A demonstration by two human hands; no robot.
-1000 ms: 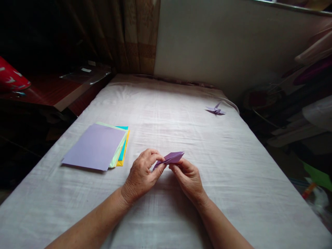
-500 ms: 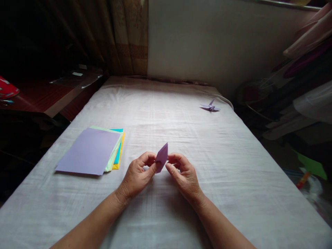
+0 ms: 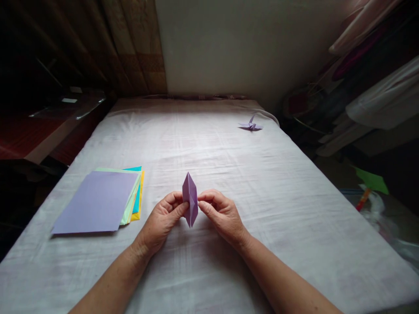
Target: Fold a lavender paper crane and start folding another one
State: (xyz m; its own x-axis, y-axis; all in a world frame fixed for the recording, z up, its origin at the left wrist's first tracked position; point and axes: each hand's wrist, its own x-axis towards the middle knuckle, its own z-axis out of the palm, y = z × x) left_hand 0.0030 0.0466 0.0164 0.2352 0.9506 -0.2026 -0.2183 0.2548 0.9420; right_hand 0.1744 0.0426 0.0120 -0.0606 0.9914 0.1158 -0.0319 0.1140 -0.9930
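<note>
A folded piece of purple origami paper (image 3: 190, 196) stands upright between my hands, a long diamond shape pointed at top and bottom, with a crease down its middle. My left hand (image 3: 165, 216) pinches its left side, thumb in front and fingers behind. At the right edge, the thumb and index finger of my right hand (image 3: 221, 213) close on the paper; the exact contact is small to see. To the left lies a stack of coloured paper (image 3: 94, 200), lilac sheet uppermost, with pale green, turquoise and yellow edges showing. Farther back on the right sits a purple folded paper crane (image 3: 252, 125).
A pale, slightly wrinkled cloth (image 3: 281, 209) covers the bed-like surface. At the left stands a dark red wooden table (image 3: 19, 135) with clear plastic packaging (image 3: 70, 104) on it. Hanging clothes (image 3: 382, 96) and a green item (image 3: 371, 179) are beyond the right edge.
The folded paper has turned so its creased, wider face shows, and its lower point is visible. My right fingers have come onto its right edge. The whole view has shifted slightly.
</note>
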